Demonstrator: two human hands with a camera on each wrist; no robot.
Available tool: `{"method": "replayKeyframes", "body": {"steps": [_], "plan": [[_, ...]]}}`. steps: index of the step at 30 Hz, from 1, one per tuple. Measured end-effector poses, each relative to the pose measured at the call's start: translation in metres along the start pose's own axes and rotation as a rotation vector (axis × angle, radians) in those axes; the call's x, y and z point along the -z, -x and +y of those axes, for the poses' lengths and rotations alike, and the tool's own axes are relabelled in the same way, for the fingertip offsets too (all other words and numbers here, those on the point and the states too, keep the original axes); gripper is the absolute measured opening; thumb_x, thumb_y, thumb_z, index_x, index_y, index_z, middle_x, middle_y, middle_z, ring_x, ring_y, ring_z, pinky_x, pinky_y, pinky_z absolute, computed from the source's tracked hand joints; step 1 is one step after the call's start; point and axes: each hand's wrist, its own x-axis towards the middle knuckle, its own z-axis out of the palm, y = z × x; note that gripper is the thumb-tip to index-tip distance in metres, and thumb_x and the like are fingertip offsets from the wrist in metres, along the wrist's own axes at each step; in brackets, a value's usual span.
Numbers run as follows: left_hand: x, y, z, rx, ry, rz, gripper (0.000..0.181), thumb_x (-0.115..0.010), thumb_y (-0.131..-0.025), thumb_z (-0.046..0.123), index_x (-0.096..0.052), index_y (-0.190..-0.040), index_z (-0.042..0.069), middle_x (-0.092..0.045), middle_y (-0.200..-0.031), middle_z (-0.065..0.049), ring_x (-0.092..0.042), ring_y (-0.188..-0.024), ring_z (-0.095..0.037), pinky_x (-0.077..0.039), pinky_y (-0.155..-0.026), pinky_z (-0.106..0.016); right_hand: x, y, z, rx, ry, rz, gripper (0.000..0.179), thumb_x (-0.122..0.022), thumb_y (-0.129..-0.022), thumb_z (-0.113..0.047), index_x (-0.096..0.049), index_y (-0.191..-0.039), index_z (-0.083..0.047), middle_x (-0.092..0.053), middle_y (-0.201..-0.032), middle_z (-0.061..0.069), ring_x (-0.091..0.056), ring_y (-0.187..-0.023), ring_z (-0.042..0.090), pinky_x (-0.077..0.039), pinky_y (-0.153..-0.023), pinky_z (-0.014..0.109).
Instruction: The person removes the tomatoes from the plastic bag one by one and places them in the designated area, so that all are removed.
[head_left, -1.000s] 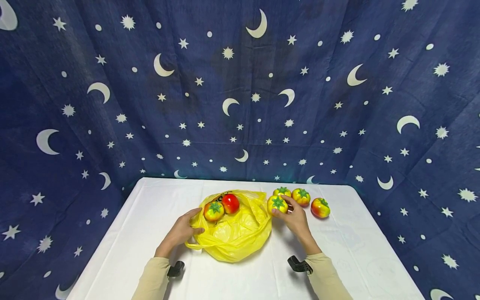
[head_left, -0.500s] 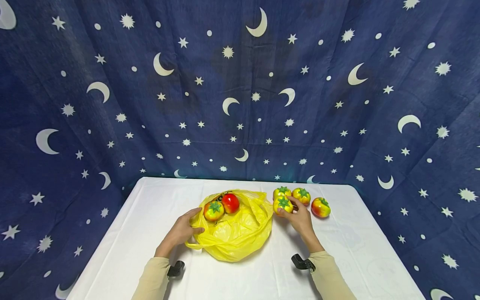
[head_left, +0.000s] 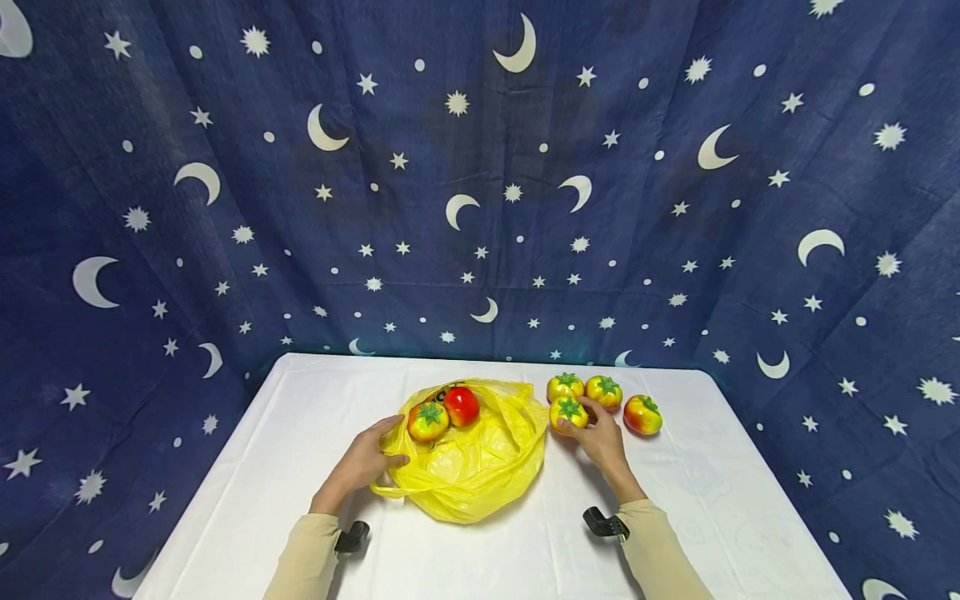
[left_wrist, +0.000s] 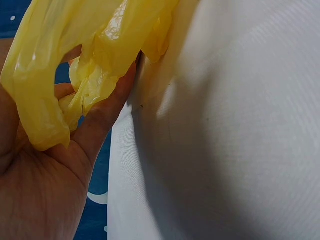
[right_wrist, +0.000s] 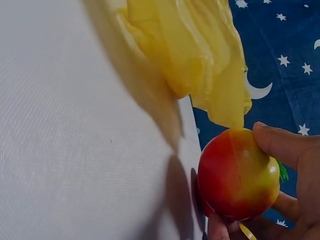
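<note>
A yellow plastic bag [head_left: 480,479] lies spread with its mouth up in the middle of the table. Inside it are a tomato showing its green leafy top [head_left: 428,422] and another with its red underside up [head_left: 461,407]. My left hand [head_left: 363,458] holds the bag's left rim; in the left wrist view a yellow handle loop [left_wrist: 42,115] lies across the palm. Right of the bag, my right hand [head_left: 597,437] grips a yellow-and-red tomato [right_wrist: 237,175] between thumb and fingers. Whether this tomato touches the table is unclear.
Two tomatoes, one at the back [head_left: 565,386] and one beside it [head_left: 603,392], stand close behind my right hand. Further right sits another tomato [head_left: 642,415]. A white cloth covers the table [head_left: 712,500]; a blue curtain [head_left: 480,167] with moons and stars hangs behind.
My right hand has moved a little to the right with the tomato, away from the bag's edge, and has lately almost stopped. My left hand and the bag have hardly moved.
</note>
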Motion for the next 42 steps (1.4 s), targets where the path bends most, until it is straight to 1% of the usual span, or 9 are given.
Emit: {"method": "replayKeyframes", "body": {"steps": [7, 14, 19, 27, 35, 40, 42], "plan": [[0.000, 0.000, 0.000, 0.001, 0.000, -0.003, 0.076, -0.081, -0.079, 0.015, -0.046, -0.147, 0.011, -0.044, -0.153, -0.015, -0.035, -0.144, -0.040, -0.028, -0.119, -0.059, -0.002, -0.002, 0.005, -0.003, 0.019, 0.004, 0.063, -0.079, -0.082, -0.028, -0.053, -0.136, -0.008, -0.056, -0.137, 0.022, -0.058, -0.117, 0.037, -0.048, -0.101, 0.050], [0.001, 0.000, 0.001, -0.003, -0.003, -0.002, 0.076, -0.081, -0.079, 0.016, -0.046, -0.146, 0.011, -0.044, -0.153, -0.015, -0.035, -0.144, -0.040, -0.027, -0.119, -0.059, -0.005, -0.005, 0.008, -0.002, 0.010, -0.001, 0.062, -0.078, -0.083, -0.028, -0.053, -0.136, -0.007, -0.056, -0.137, 0.021, -0.059, -0.116, 0.036, -0.049, -0.100, 0.050], [0.001, 0.001, 0.002, 0.001, -0.001, -0.005, 0.075, -0.081, -0.080, 0.016, -0.046, -0.146, 0.010, -0.044, -0.153, -0.016, -0.035, -0.144, -0.041, -0.028, -0.119, -0.059, -0.006, -0.004, 0.009, -0.006, 0.015, -0.015, 0.062, -0.076, -0.084, -0.029, -0.052, -0.137, -0.007, -0.055, -0.138, 0.022, -0.059, -0.118, 0.037, -0.049, -0.100, 0.050], [0.000, 0.001, 0.001, 0.006, -0.005, -0.001, 0.075, -0.080, -0.080, 0.015, -0.046, -0.147, 0.010, -0.043, -0.153, -0.016, -0.035, -0.144, -0.041, -0.028, -0.118, -0.059, -0.005, -0.005, 0.011, -0.015, -0.001, -0.031, 0.064, -0.076, -0.085, -0.031, -0.050, -0.138, -0.006, -0.053, -0.141, 0.022, -0.056, -0.124, 0.039, -0.047, -0.105, 0.051], [0.000, 0.001, 0.002, 0.000, 0.002, 0.002, 0.075, -0.081, -0.079, 0.016, -0.046, -0.146, 0.010, -0.044, -0.153, -0.016, -0.035, -0.143, -0.041, -0.028, -0.118, -0.059, -0.001, -0.003, 0.011, -0.017, -0.013, -0.051, 0.061, -0.076, -0.085, -0.029, -0.051, -0.137, -0.006, -0.052, -0.143, 0.020, -0.053, -0.129, 0.041, -0.048, -0.106, 0.051], [0.000, 0.001, 0.002, -0.008, 0.010, 0.002, 0.075, -0.081, -0.079, 0.015, -0.047, -0.146, 0.010, -0.044, -0.153, -0.016, -0.035, -0.143, -0.041, -0.028, -0.118, -0.059, 0.005, -0.001, 0.008, -0.026, -0.027, -0.044, 0.060, -0.076, -0.085, -0.028, -0.053, -0.136, -0.006, -0.052, -0.143, 0.021, -0.053, -0.129, 0.041, -0.047, -0.107, 0.051], [0.000, 0.001, 0.002, -0.012, 0.010, 0.005, 0.075, -0.081, -0.079, 0.015, -0.047, -0.146, 0.009, -0.044, -0.152, -0.015, -0.036, -0.143, -0.041, -0.028, -0.118, -0.059, 0.008, 0.000, 0.006, -0.016, -0.040, -0.034, 0.060, -0.076, -0.085, -0.027, -0.053, -0.135, -0.004, -0.053, -0.141, 0.022, -0.053, -0.129, 0.041, -0.048, -0.106, 0.051]]}}
